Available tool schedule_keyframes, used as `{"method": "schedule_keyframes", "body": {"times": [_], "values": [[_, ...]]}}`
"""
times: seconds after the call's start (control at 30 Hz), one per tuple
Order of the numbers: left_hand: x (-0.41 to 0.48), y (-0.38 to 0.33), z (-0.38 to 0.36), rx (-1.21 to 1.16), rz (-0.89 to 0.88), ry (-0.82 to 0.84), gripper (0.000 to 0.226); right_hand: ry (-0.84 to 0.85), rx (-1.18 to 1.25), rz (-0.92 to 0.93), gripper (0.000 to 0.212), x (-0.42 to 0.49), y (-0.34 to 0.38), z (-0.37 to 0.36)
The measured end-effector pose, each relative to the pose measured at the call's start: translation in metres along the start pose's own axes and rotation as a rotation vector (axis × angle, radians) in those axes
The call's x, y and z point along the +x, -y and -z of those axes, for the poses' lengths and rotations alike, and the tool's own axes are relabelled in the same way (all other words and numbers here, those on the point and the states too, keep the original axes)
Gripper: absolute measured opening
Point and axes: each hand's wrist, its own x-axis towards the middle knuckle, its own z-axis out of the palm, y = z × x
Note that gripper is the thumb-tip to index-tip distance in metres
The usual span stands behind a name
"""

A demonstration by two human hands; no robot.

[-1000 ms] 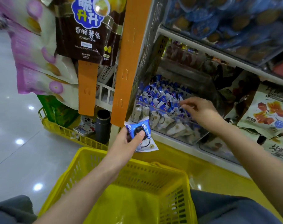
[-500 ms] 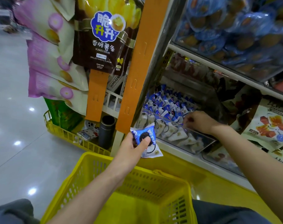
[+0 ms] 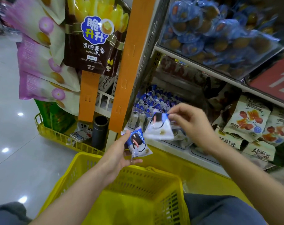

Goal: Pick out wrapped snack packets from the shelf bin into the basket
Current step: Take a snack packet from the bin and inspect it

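Left hand point(image 3: 120, 154) grips a blue-white snack packet point(image 3: 137, 143) above the yellow basket point(image 3: 138, 179) at 6 o'clock. Right hand point(image 3: 191, 124) pinches a second packet point(image 3: 160, 129) by its corner, before the shelf bin point(image 3: 135, 117) at 12. At 11, a bag point(image 3: 92, 46) reads "POTATO STICKS, GRILLED WAGYU FLAVOR".

A blue-and-white packet point(image 3: 137, 144), printed with a dark biscuit, is pictured at centre; a yellow slotted basket point(image 3: 154, 179) is seen below, an orange upright point(image 3: 129, 62) above.
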Motion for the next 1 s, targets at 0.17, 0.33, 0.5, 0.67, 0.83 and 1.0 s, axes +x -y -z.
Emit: {"method": "schedule_keyframes", "body": {"times": [0.17, 0.33, 0.5, 0.67, 0.83, 1.0], "values": [[-0.012, -0.004, 0.001, -0.045, 0.015, 0.256, 0.047, 0.034, -0.081, 0.200, 0.007, -0.033, 0.007, -0.039], [-0.020, -0.008, -0.001, 0.039, -0.068, 0.314, 0.049, 0.078, 0.074, 0.090, 0.017, -0.036, 0.014, -0.048], [-0.023, -0.009, -0.002, 0.148, -0.134, 0.300, 0.047, 0.226, 0.237, -0.434, 0.029, -0.033, 0.016, -0.047], [-0.023, -0.009, -0.002, 0.319, -0.177, 0.313, 0.050, 0.411, 0.496, -0.657, 0.050, -0.028, 0.008, -0.036], [-0.022, -0.009, -0.002, 0.399, -0.179, 0.329, 0.050, 0.475, 0.423, -0.645, 0.031, -0.023, 0.007, -0.031], [-0.015, -0.009, 0.001, 0.388, -0.194, 0.218, 0.030, 0.012, 0.351, -0.641, 0.033, 0.003, -0.007, -0.008]]}}
